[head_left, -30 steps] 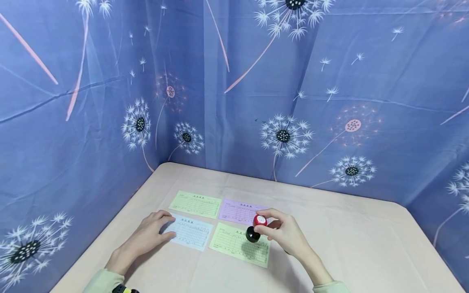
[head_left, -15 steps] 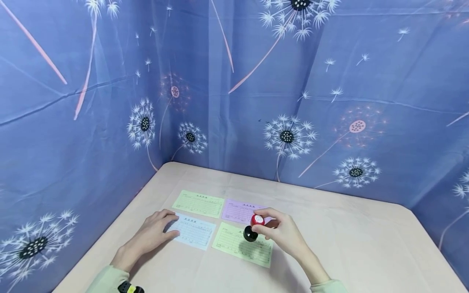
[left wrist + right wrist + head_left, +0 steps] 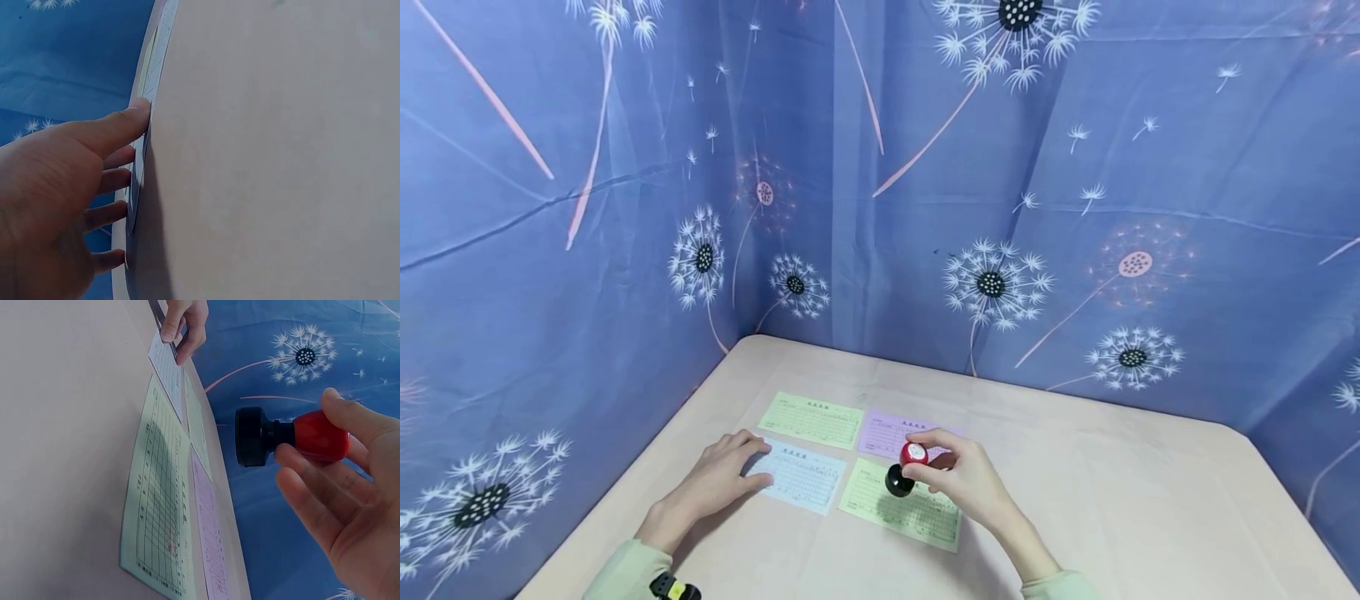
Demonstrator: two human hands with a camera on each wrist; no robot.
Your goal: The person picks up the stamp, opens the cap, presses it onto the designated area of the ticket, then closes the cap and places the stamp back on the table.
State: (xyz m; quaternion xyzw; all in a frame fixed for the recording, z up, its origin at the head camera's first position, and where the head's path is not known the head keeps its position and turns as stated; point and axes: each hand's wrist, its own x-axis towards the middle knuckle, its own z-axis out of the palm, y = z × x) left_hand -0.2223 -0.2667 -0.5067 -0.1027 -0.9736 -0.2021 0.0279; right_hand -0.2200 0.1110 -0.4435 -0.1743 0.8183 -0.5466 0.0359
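Note:
My right hand (image 3: 962, 479) pinches a stamp (image 3: 319, 437) by its red handle, between thumb and fingers. The stamp's black base (image 3: 898, 481) hangs above the near green form (image 3: 917, 521) and casts a shadow on it. A small reddish mark shows on that form in the right wrist view. My left hand (image 3: 718, 477) rests with spread, slightly bent fingers at the left edge of the light blue form (image 3: 801, 479); its thumb (image 3: 134, 115) touches the paper. All these forms carry a printed grid.
Behind lie another green form (image 3: 812, 421) and a purple form (image 3: 880, 429), partly covered by my right hand in the head view. The pale tabletop (image 3: 1112, 500) meets blue dandelion-print curtains (image 3: 880, 250) at the back and left.
My right hand has carried the stamp a little to the left over the near green form. My left hand stays at the blue form. The head view has shifted slightly.

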